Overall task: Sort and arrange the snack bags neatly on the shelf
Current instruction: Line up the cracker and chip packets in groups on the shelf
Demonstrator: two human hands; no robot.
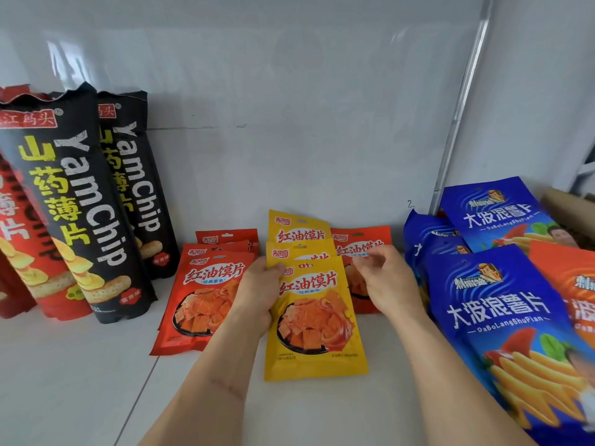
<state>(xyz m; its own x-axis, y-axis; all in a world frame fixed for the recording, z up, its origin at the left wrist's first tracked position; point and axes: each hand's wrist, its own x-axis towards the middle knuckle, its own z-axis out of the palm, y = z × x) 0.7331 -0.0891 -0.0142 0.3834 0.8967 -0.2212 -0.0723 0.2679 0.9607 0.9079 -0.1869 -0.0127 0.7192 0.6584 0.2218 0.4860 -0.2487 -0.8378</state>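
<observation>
head view, left to right. two black yam bags (pixel 80 201) stand leaning at far left, with red tall bags (pixel 22 239) partly cut off by the frame edge; count of those cannot be told. next lies a fanned stack of red pouches (pixel 206 297), at least three visible. at centre, three yellow pouches (pixel 314 320) lie overlapped in a row running front to back. the left hand (pixel 257 294) grips the left edge of the front yellow pouch, thumb on its face. the right hand (pixel 383 281) hovers just above the pouches with fingers loosely curled, holding nothing, over one more red pouch (pixel 362 246) behind. at right, at least three blue bags (pixel 495 313) lie overlapped, with an orange bag (pixel 576 284) at the edge. all rest on the white shelf (pixel 80 381).

handling, as a judgement: the pouches are light, thin and glossy, so likely slippery and easily crushed. hold by the sealed side or top edge, not the filled middle.
</observation>
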